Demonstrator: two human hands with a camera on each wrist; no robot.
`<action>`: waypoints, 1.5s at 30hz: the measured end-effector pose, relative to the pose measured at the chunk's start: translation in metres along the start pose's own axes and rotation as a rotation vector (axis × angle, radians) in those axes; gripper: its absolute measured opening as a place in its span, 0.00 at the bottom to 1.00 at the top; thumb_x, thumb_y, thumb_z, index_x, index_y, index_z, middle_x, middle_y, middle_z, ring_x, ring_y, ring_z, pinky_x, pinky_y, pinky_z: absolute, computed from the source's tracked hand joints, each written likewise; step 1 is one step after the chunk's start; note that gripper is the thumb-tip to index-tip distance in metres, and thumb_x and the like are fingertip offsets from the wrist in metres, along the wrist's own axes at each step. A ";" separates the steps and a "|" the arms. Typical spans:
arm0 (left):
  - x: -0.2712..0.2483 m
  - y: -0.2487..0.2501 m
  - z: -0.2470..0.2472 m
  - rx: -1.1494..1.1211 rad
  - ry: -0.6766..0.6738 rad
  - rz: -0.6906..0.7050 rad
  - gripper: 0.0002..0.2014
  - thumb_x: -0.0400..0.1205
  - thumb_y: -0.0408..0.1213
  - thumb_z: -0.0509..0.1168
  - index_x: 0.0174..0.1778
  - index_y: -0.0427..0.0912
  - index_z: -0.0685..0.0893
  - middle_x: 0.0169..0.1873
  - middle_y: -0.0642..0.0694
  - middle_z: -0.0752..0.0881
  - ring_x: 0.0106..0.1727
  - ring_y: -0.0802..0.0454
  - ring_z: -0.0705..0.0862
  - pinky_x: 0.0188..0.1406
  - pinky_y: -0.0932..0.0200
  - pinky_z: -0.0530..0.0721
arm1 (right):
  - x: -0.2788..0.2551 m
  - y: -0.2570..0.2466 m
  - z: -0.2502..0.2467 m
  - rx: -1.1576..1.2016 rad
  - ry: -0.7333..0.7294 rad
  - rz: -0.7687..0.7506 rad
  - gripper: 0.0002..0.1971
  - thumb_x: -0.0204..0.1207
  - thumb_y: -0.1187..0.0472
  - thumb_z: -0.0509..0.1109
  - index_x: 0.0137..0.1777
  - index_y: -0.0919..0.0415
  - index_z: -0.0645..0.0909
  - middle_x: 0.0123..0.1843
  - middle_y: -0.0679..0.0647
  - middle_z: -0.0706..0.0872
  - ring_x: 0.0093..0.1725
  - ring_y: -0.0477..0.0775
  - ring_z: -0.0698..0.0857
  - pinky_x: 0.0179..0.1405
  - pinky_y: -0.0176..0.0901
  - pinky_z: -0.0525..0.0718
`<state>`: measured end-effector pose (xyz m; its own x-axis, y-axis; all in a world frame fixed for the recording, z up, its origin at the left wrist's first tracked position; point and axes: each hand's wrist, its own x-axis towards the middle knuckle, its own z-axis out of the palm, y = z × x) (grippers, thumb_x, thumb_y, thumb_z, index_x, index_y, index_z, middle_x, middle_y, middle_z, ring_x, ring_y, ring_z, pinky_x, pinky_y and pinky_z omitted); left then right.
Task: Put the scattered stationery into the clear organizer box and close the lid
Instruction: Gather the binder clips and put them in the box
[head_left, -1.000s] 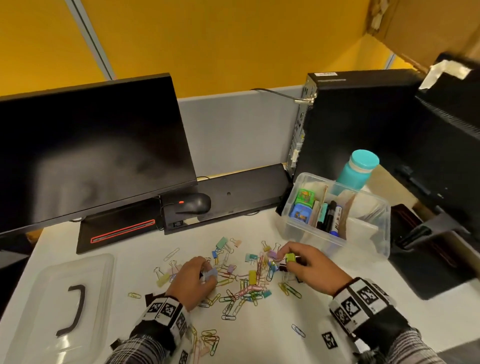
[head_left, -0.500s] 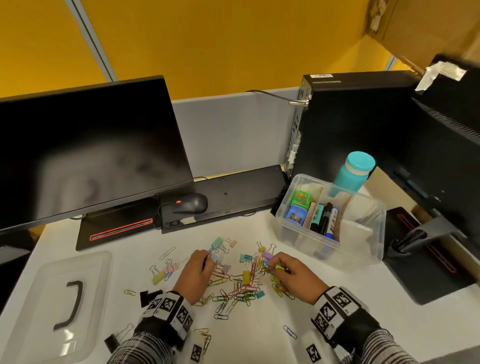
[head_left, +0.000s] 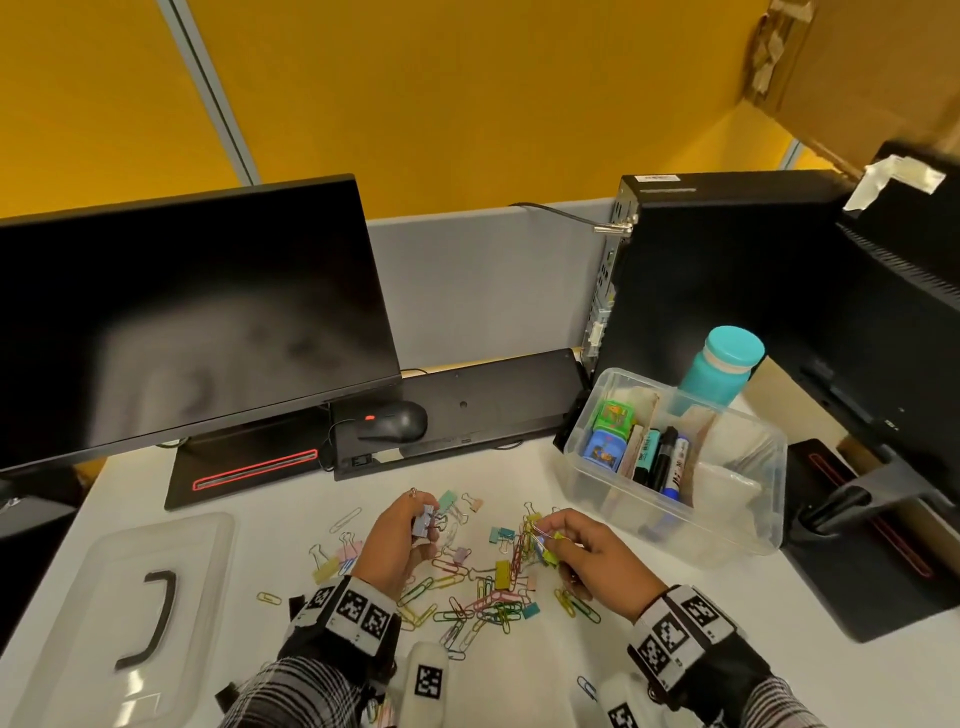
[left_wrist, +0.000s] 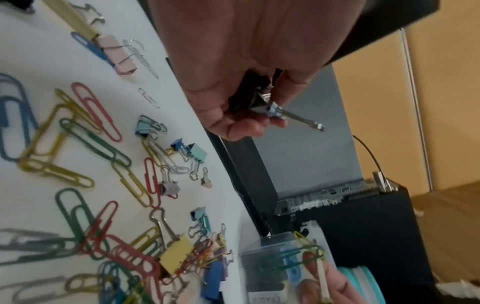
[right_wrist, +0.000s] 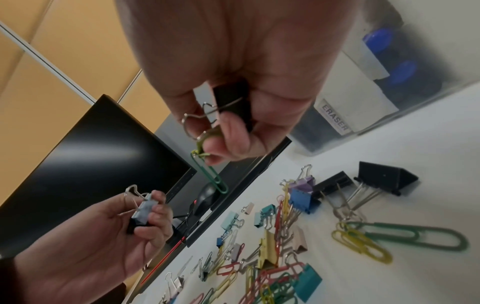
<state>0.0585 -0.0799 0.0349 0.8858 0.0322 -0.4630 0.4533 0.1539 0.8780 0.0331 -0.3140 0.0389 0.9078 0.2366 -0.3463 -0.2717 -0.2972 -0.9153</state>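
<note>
Coloured paper clips and binder clips (head_left: 488, 587) lie scattered on the white desk. My left hand (head_left: 415, 530) is raised just above the pile's left side and pinches a blue-grey binder clip (head_left: 427, 519) together with a black one (left_wrist: 249, 98). My right hand (head_left: 550, 540) hovers over the pile's right side. It grips a small bunch of binder clips (right_wrist: 221, 107), pink, black and yellow-green, with a green paper clip (right_wrist: 210, 174) dangling from it. The clear organizer box (head_left: 675, 525) stands open at the right, holding markers (head_left: 670, 457) and erasers (head_left: 605, 441). Its clear lid (head_left: 104, 618) lies at the left.
A monitor (head_left: 182, 322) and its base stand behind the pile, with a black mouse (head_left: 395, 421) on a keyboard. A computer tower (head_left: 727, 270) and a teal bottle (head_left: 722, 364) sit behind the box. Two black binder clips (right_wrist: 374, 179) lie near the box.
Both hands have lifted off the pile with clips held in their fingers. The left hand moved back and up with its blue-grey clip. The camera has shifted slightly.
</note>
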 end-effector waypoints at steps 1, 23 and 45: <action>0.000 0.002 0.002 -0.027 -0.001 -0.022 0.11 0.83 0.34 0.54 0.36 0.40 0.78 0.26 0.46 0.73 0.26 0.54 0.72 0.30 0.58 0.71 | 0.001 0.000 0.001 -0.003 0.003 -0.009 0.08 0.83 0.67 0.59 0.57 0.61 0.78 0.22 0.41 0.80 0.19 0.39 0.73 0.21 0.28 0.71; -0.009 0.006 0.024 0.888 -0.294 0.597 0.07 0.84 0.46 0.59 0.45 0.50 0.80 0.37 0.59 0.80 0.40 0.64 0.79 0.44 0.65 0.77 | 0.022 0.031 0.018 -0.210 0.120 0.034 0.06 0.80 0.63 0.63 0.44 0.52 0.75 0.52 0.50 0.84 0.26 0.34 0.76 0.27 0.26 0.72; 0.009 -0.025 -0.003 1.255 -0.368 0.255 0.13 0.85 0.52 0.55 0.38 0.52 0.75 0.35 0.54 0.80 0.37 0.56 0.78 0.35 0.64 0.73 | -0.017 0.023 -0.126 -0.802 0.785 -0.031 0.10 0.79 0.59 0.56 0.43 0.60 0.78 0.43 0.57 0.82 0.41 0.54 0.77 0.42 0.47 0.77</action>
<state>0.0546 -0.0804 0.0081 0.8442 -0.3736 -0.3845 -0.1205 -0.8310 0.5430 0.0513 -0.4417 0.0499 0.9373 -0.3099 0.1595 -0.2179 -0.8781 -0.4260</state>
